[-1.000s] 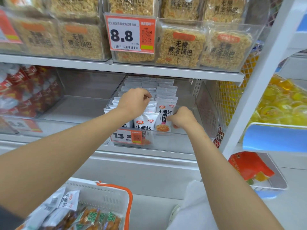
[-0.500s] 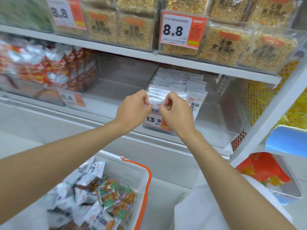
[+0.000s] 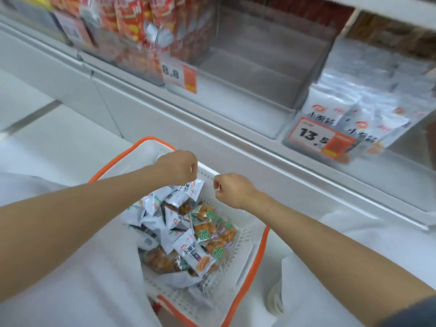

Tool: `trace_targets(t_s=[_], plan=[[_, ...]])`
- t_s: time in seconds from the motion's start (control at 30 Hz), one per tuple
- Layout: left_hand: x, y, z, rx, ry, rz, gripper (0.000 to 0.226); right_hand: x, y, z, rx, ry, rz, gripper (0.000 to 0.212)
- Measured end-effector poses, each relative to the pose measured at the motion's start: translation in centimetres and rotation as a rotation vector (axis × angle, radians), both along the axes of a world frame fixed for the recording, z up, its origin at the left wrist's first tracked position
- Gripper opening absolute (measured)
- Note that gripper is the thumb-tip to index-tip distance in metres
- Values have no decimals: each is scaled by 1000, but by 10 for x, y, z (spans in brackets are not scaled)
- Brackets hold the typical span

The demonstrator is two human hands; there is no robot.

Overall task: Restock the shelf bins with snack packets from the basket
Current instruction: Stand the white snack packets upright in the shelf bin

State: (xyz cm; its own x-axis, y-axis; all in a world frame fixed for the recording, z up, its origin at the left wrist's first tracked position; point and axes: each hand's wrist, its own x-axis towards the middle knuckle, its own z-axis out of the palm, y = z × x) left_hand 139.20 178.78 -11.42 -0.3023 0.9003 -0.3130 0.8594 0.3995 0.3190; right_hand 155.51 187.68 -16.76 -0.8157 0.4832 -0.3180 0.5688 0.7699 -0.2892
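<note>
**Left hand (image 3: pixel 179 166) and right hand (image 3: pixel 232 190) over the basket (image 3: pixel 245 256): restocking half done**

Both are curled. The left sits just above the top packet; whether it pinches it I cannot tell. The right shows nothing held. Snack packets (image 3: pixel 179 223) heap the basket. Beyond, one shelf bin (image 3: pixel 387 147) is packed full; its neighbour (image 3: pixel 254 74) holds none.

8.8 tag (image 3: pixel 178 75) & 13.5 tag (image 3: pixel 318 138) (both w/ orange edging).
</note>
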Motion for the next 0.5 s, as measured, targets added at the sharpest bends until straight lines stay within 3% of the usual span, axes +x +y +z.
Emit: trace_targets(t_s=[0.17,0.33,0.5], plan=[[-18,-7,-7,-118,55,20,13,-29,-41,-82,-186,-226,120,12],[-29,-19,-11,-165,-24,89,20,-60,-80,-128,-386,-116,58,67],[-38,-30,-20,-230,-5,115,15,-62,-99,-148,-308,-40,25,74]])
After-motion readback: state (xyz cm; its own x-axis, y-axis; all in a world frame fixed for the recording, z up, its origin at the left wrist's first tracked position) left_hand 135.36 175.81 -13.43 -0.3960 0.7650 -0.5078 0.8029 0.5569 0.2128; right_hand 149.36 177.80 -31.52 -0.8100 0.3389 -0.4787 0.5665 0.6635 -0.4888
